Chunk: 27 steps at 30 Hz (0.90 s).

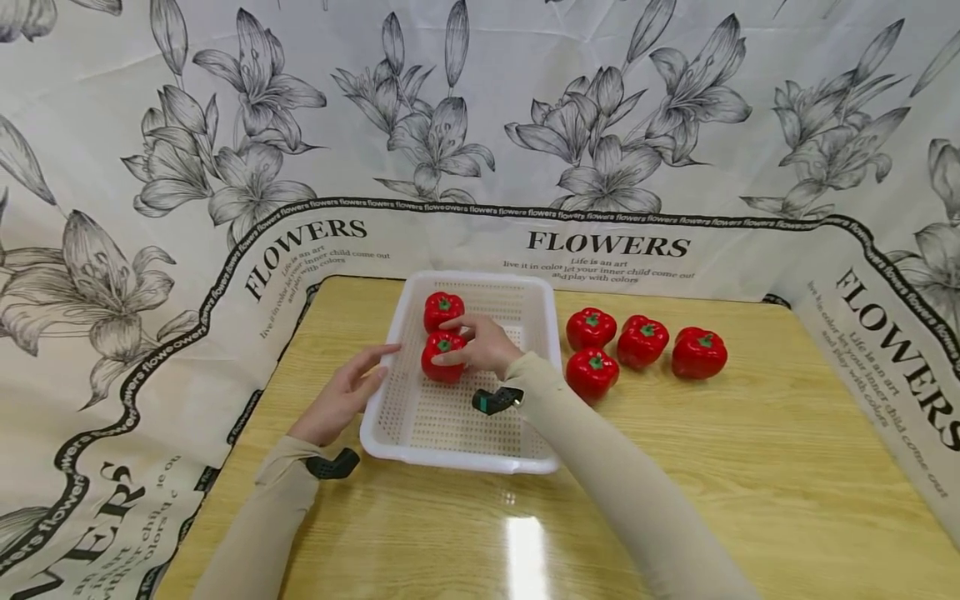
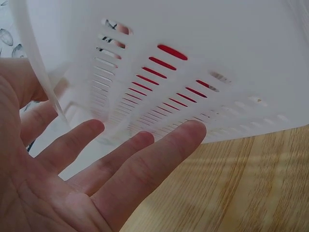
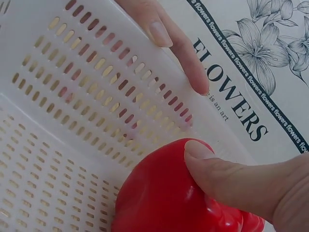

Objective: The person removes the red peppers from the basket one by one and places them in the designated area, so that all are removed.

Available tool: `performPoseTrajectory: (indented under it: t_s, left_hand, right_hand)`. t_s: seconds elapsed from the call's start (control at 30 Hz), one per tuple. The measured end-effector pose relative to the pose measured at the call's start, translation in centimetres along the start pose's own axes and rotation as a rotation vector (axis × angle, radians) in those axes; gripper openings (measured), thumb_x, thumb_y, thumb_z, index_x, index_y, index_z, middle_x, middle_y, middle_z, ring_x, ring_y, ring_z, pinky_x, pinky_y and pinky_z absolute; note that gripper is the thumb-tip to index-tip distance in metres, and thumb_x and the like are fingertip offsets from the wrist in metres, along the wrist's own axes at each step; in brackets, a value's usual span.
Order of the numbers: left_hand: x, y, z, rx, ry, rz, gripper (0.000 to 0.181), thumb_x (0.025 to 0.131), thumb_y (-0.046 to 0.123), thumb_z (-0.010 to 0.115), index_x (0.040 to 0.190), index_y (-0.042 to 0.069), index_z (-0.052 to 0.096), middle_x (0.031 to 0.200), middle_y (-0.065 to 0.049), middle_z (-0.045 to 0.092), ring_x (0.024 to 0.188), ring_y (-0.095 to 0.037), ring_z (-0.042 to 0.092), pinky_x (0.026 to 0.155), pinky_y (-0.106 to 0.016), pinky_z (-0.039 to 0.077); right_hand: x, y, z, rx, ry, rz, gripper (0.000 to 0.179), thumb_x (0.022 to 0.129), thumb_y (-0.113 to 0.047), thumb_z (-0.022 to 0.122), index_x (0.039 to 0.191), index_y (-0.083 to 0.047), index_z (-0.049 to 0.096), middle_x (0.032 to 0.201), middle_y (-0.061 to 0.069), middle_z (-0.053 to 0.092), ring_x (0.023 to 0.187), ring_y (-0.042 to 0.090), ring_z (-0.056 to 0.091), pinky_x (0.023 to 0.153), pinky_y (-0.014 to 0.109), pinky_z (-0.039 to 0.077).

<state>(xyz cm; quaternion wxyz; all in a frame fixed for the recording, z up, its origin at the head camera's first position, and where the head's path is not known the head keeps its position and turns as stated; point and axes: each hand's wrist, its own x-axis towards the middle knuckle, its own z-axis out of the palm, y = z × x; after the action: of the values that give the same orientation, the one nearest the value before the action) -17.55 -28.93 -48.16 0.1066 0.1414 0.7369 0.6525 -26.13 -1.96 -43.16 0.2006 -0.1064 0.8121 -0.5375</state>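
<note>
A white perforated plastic basket [image 1: 465, 462] stands on the table with two red bell peppers inside its left half. My right hand [image 1: 487, 343] reaches into it and grips the nearer bell pepper [image 1: 442, 367], the thumb pressed on its glossy side in the right wrist view. Right behind that one sits the farther bell pepper [image 1: 442, 304], overlapped by my right fingertips. My left hand [image 1: 341, 404] holds the basket's left rim. In the left wrist view, fingers [image 2: 140, 169] lie along the slotted outer wall, and red shows through the slots.
Right of the basket, several more red bell peppers [image 1: 699, 352] sit on the wooden table [image 1: 675, 467], green stems up. A white cloth [image 1: 480, 183] with printed flowers and lettering hangs behind and around the table. Both wrists wear dark camera mounts [image 1: 333, 463].
</note>
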Motion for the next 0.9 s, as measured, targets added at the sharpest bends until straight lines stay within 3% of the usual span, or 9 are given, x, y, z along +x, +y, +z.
performPoseTrajectory:
  t_s: [0.23, 0.63, 0.9]
  left_hand:
    - [-0.05, 0.18, 0.13, 0.002, 0.008, -0.004, 0.05, 0.119, 0.024, 0.049, 0.168, 0.014, 0.042, 0.176, -0.017, 0.029, 0.141, -0.051, 0.054, 0.089, -0.048, 0.065]
    - [-0.02, -0.06, 0.13, 0.005, -0.003, 0.011, 0.05, 0.12, 0.023, 0.048, 0.168, 0.011, 0.041, 0.176, -0.02, 0.026, 0.14, -0.052, 0.055, 0.088, -0.046, 0.065]
    - [0.02, 0.1, 0.2, 0.003, 0.004, -0.007, 0.049, 0.12, 0.024, 0.049, 0.168, 0.015, 0.043, 0.175, -0.017, 0.028, 0.141, -0.051, 0.054, 0.089, -0.048, 0.065]
  right_hand:
    - [-0.06, 0.08, -0.08, -0.015, -0.003, -0.007, 0.063, 0.091, -0.015, 0.093, 0.147, -0.008, 0.066, 0.134, 0.022, 0.06, 0.12, 0.034, 0.063, 0.088, 0.043, 0.066]
    - [-0.21, 0.02, -0.14, -0.019, 0.002, 0.003, 0.063, 0.091, -0.016, 0.092, 0.148, -0.008, 0.065, 0.134, 0.022, 0.059, 0.121, 0.034, 0.063, 0.09, 0.043, 0.065]
    - [-0.62, -0.67, -0.84, -0.029, 0.013, -0.016, 0.066, 0.091, -0.02, 0.093, 0.149, -0.01, 0.065, 0.133, 0.022, 0.06, 0.118, 0.035, 0.065, 0.086, 0.045, 0.067]
